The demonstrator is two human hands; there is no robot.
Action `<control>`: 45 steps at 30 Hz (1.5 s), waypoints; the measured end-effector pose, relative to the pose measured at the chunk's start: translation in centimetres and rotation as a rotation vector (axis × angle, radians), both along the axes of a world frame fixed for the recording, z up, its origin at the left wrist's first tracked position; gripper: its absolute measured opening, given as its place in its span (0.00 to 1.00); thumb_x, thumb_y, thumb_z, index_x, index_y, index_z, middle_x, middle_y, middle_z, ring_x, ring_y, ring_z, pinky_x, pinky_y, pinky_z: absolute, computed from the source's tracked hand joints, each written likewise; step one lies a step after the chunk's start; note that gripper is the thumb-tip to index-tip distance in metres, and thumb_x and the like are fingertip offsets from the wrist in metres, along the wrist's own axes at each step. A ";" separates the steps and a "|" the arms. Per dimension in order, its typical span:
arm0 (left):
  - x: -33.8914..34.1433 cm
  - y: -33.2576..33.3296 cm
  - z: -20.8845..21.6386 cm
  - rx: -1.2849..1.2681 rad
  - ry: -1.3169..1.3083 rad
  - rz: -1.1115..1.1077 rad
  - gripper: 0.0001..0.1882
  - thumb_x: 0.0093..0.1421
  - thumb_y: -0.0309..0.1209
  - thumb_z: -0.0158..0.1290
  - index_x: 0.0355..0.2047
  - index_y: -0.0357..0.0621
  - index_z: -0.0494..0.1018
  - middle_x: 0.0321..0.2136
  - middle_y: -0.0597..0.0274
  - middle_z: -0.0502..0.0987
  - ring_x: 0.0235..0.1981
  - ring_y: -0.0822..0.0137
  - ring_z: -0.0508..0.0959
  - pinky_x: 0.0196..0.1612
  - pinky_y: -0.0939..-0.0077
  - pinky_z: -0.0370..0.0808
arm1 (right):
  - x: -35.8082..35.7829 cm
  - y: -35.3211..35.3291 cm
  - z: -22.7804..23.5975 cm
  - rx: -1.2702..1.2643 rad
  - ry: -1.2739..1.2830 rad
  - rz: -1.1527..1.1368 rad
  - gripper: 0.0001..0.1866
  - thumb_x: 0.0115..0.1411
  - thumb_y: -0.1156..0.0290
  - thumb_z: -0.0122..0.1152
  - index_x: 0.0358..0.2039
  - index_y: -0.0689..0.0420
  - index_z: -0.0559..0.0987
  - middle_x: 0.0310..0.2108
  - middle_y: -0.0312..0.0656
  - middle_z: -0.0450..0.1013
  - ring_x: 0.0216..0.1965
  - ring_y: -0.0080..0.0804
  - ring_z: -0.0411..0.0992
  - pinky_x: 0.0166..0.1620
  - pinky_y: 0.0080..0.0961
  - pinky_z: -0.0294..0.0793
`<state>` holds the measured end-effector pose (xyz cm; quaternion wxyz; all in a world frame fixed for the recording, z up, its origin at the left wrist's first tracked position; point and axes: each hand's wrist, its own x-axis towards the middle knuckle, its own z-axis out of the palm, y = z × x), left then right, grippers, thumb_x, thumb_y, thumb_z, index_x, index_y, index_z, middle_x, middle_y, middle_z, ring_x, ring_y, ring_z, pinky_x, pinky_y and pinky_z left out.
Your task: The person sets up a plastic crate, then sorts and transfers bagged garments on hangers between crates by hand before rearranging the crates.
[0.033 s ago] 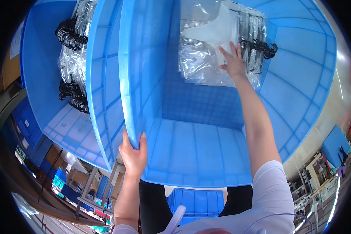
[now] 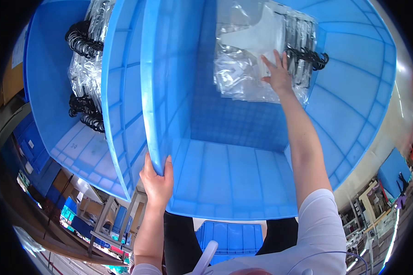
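My left hand (image 2: 157,183) is wrapped around the near left rim of a large blue plastic bin (image 2: 149,105), thumb on the inner side. Inside that bin, toward its far right, lies a stack of clear plastic bags (image 2: 238,78) with something white and flat (image 2: 252,36) showing through. Black hanger hooks (image 2: 312,58) stick out from the right side of the stack. My right hand (image 2: 277,78) rests on top of the bags with its fingers spread, and holds nothing. What the bags contain I cannot make out exactly.
A second blue bin (image 2: 46,91) stands close on the left, holding more bagged pieces (image 2: 85,75) with black hanger hooks (image 2: 81,41). Below, between my legs, sits a smaller blue crate (image 2: 229,238). A grey metal frame (image 2: 101,222) is at the lower left.
The bagged stack has shifted slightly to the right in the bin, and my right hand has moved right with it. My left hand stays on the rim.
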<state>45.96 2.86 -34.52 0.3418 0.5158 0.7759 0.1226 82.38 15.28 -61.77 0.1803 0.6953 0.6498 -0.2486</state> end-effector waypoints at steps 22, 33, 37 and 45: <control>-7.8 -1.3 3.6 0.497 -0.169 -0.152 0.25 0.59 0.30 0.59 0.55 0.34 0.66 0.50 0.43 0.69 0.51 0.43 0.71 0.53 0.55 0.70 | -20.1 -5.3 25.8 0.445 0.619 -0.209 0.29 0.65 0.72 0.57 0.66 0.60 0.62 0.61 0.51 0.66 0.62 0.49 0.64 0.66 0.45 0.57; -32.9 8.9 -8.5 -0.005 0.338 -0.138 0.61 0.42 0.48 0.72 0.68 0.35 0.49 0.62 0.35 0.58 0.63 0.39 0.61 0.64 0.50 0.62 | -27.8 -14.8 35.2 0.216 0.745 -0.463 0.29 0.60 0.87 0.52 0.63 0.63 0.64 0.53 0.49 0.69 0.48 0.35 0.75 0.49 0.27 0.75; -27.9 6.0 -9.5 -0.051 0.396 -0.077 0.63 0.38 0.33 0.75 0.69 0.44 0.46 0.58 0.38 0.56 0.58 0.34 0.64 0.61 0.54 0.67 | -29.1 -18.0 36.2 0.160 0.724 -0.514 0.29 0.60 0.88 0.52 0.62 0.63 0.65 0.51 0.49 0.70 0.45 0.34 0.76 0.46 0.26 0.76; -27.8 5.7 -6.5 0.009 0.320 0.065 0.39 0.49 0.19 0.61 0.61 0.45 0.58 0.48 0.46 0.68 0.43 0.41 0.77 0.46 0.51 0.76 | -28.4 -19.9 38.2 0.082 0.732 -0.443 0.24 0.61 0.87 0.51 0.60 0.64 0.68 0.50 0.49 0.70 0.42 0.35 0.77 0.44 0.26 0.77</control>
